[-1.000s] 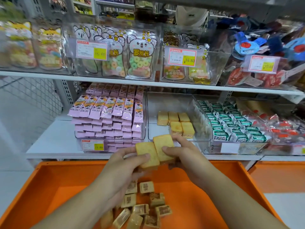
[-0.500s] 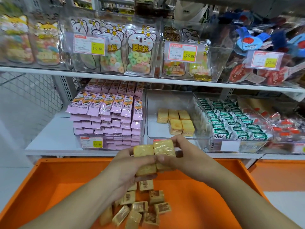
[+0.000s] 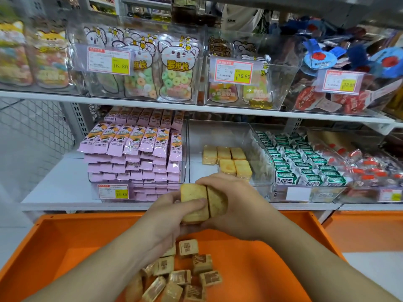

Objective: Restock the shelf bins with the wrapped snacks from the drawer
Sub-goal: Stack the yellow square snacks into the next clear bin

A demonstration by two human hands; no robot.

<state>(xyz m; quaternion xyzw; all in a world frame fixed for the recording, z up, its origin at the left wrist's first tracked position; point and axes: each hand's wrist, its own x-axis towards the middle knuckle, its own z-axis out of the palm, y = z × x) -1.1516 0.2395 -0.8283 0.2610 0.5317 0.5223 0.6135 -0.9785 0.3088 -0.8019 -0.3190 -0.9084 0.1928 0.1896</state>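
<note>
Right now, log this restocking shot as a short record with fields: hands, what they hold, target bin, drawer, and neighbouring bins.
left hand: grips one yellow wrapped snack
right hand: grips a second snack, pressed against the first
target bin: clear middle bin, holding five of the same snacks, mostly bare
drawer: orange drawer, loose snacks lying printed side up
left neighbour: pink packets, stacked full
right neighbour: green packets
</note>
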